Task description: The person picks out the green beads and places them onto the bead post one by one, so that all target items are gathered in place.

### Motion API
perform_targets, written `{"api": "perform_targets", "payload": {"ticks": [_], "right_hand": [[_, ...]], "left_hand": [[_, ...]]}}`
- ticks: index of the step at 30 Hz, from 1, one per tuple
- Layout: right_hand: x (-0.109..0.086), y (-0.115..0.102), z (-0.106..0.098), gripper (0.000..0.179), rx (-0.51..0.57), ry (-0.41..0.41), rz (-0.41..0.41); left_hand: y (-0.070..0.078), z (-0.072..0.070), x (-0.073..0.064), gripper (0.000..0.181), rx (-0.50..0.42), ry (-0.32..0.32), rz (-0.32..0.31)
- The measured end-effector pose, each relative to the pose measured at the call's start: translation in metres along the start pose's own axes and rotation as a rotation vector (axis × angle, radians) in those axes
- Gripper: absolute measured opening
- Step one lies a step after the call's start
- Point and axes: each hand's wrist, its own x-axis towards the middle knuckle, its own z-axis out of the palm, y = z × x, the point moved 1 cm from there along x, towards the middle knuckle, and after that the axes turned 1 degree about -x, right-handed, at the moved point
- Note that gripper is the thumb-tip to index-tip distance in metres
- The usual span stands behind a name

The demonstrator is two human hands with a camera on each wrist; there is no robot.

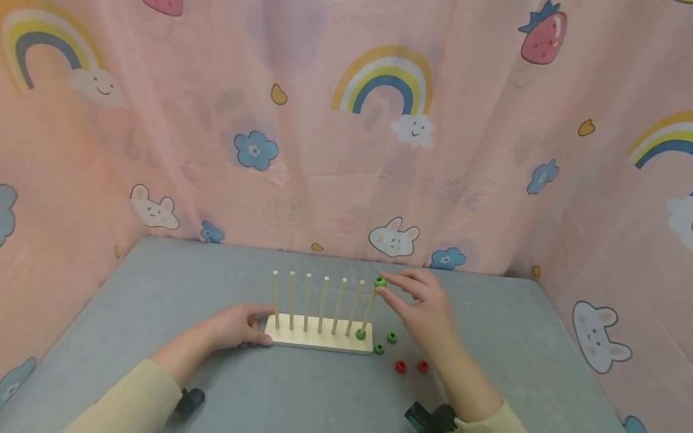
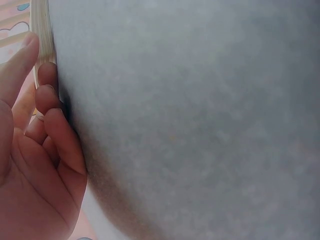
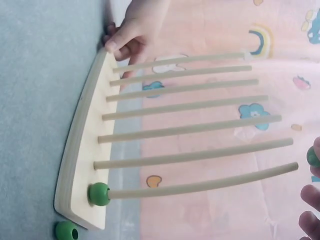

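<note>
A pale wooden peg board (image 1: 315, 338) with several upright rods stands on the grey table. My left hand (image 1: 234, 327) grips its left end between thumb and fingers; the left wrist view shows those fingers (image 2: 48, 97) along the board's edge. Between thumb and fingertips, my right hand (image 1: 427, 311) pinches a green bead (image 1: 381, 282) at the top of the rightmost rod. In the right wrist view that held bead (image 3: 313, 156) appears just off the rod's tip (image 3: 295, 166). Another green bead (image 3: 99, 194) sits at the base of the same rod.
Two loose green beads, one nearer (image 1: 379, 349) and one farther (image 1: 392, 338), lie right of the board. Two red beads, left (image 1: 401, 366) and right (image 1: 423, 366), lie in front of them. A pink patterned curtain (image 1: 300, 194) hangs behind the table (image 1: 288, 398).
</note>
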Motion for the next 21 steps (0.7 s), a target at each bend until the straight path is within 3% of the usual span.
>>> {"api": "perform_targets", "payload": {"ticks": [14,21], "right_hand": [[0.0002,0.0043,0.0104,0.030,0.028,-0.003,-0.012],[-0.0021,0.0059,0.0109,0.029,0.034,-0.031,0.035]], "left_hand": [[-0.0004,0.0007,0.0020,0.066,0.007,0.002,-0.002],[-0.0002,0.0011,0.0015,0.067,0.005,0.007,-0.006]]}}
